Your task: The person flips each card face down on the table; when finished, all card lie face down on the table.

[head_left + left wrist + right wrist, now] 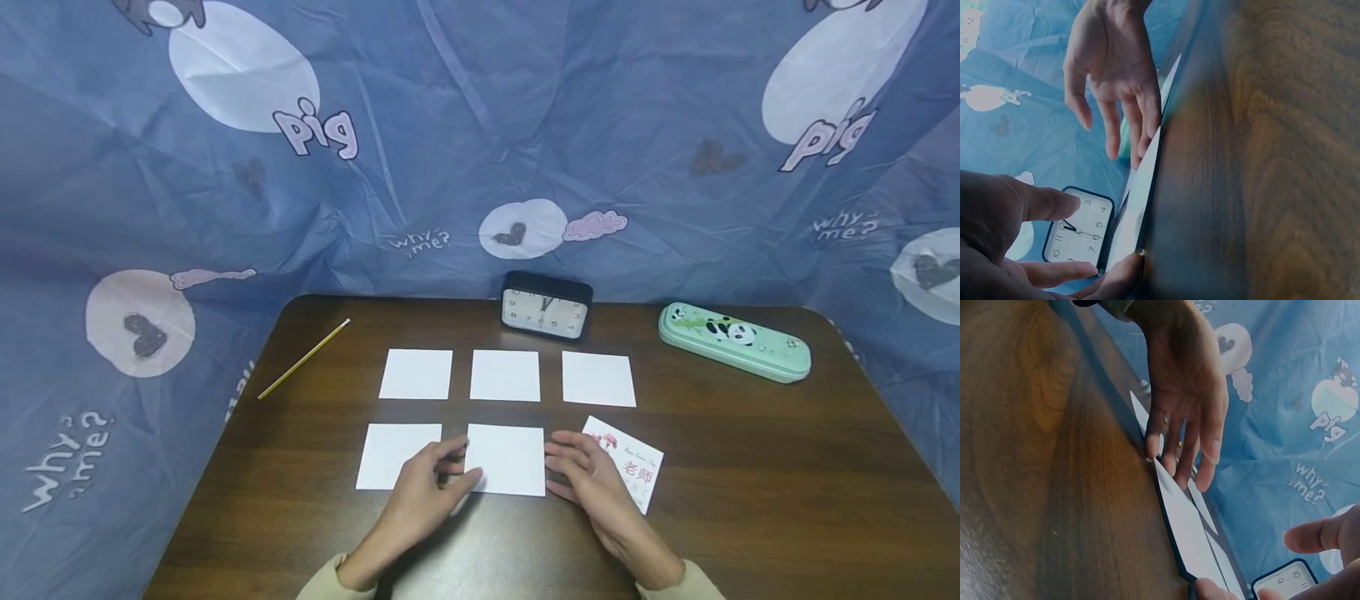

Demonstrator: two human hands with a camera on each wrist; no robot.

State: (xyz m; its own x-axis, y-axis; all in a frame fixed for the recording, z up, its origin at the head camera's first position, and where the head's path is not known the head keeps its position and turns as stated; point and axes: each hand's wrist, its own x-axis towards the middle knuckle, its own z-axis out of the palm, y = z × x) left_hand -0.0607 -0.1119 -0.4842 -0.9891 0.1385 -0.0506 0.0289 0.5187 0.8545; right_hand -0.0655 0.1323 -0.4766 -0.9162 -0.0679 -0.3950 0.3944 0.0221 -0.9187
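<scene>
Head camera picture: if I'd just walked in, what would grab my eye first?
Probably the two hands at the near edge of the dark wooden table: the left hand and right hand touch either side of a blank white card. Around it lie four more blank cards, and one printed card lies partly under the right hand. Behind them stand a black clock and a green panda pencil case, against a blue cartoon cloth.

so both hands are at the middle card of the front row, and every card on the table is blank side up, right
Not quite. Both the left hand and the right hand are at the middle card of the front row, but not every card is blank: the head view shows the printed card at the right of that row lying face up, with red characters and a pink flower.
</scene>
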